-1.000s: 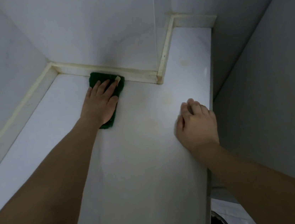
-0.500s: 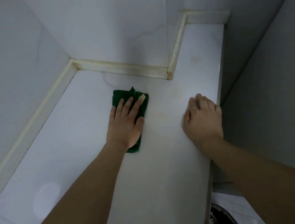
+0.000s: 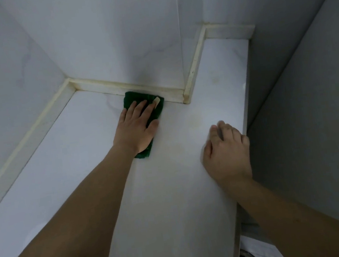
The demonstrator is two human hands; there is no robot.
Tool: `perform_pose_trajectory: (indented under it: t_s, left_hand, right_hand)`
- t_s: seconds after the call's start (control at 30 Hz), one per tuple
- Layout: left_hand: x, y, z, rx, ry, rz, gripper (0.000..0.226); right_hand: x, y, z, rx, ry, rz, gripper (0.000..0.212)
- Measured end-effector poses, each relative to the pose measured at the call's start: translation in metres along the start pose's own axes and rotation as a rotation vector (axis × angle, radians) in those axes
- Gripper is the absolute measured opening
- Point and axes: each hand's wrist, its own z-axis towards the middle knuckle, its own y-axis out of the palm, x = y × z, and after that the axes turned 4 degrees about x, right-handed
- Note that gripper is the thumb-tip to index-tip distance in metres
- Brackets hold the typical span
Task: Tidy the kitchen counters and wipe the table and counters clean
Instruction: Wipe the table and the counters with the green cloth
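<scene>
cloth (image 3: pixel 157 108): mostly under left hand (image 3: pixel 135 130) | right fingers (image 3: pixel 221 130): blurred

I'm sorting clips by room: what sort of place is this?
Probably a home kitchen corner: a pale stone-look counter meets tiled walls behind a yellowed backsplash strip, and the left hand presses a green cloth flat.

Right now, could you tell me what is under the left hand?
The left hand presses flat on a green cloth lying on the white counter. The cloth's middle and the counter beneath it are covered.
</scene>
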Motion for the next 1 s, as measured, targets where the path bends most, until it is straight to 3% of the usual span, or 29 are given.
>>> perform_pose_trajectory:
  t_s: [0.43, 1.0]
  left_hand:
    - [0.033, 0.001, -0.095, -0.034, 0.065, -0.014, 0.062]
    - [0.042, 0.000, -0.011, -0.005, 0.019, -0.026, 0.060]
  right_hand:
    - [0.001, -0.004, -0.005, -0.018, 0.002, 0.034, 0.045]
    - [0.001, 0.001, 0.000, 0.015, 0.014, 0.042, 0.040]
